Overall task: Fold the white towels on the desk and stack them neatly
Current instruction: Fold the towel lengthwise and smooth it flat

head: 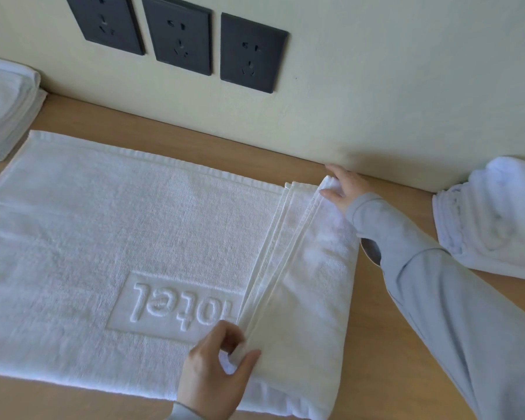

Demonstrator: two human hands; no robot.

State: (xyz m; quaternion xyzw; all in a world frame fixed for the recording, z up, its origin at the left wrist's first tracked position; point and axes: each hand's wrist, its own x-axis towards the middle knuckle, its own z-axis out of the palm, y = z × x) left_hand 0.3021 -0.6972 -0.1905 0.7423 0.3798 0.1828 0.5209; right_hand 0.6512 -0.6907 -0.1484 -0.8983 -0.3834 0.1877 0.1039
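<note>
A large white towel [109, 231] with raised "hotel" lettering lies spread flat across the wooden desk [373, 344]. Its right end is folded over onto itself, forming a flap [312, 283] with a hemmed edge. My left hand [215, 368] pinches the near corner of that folded edge between thumb and fingers. My right hand [343, 186] grips the far corner of the same flap, close to the wall. A stack of folded white towels [5, 113] sits at the far left. A heap of loose white towels [497, 219] lies at the right.
The cream wall [376, 86] runs along the desk's back edge and carries three dark power sockets [179, 34]. Bare wood shows between the spread towel and the right-hand heap, and along the near edge.
</note>
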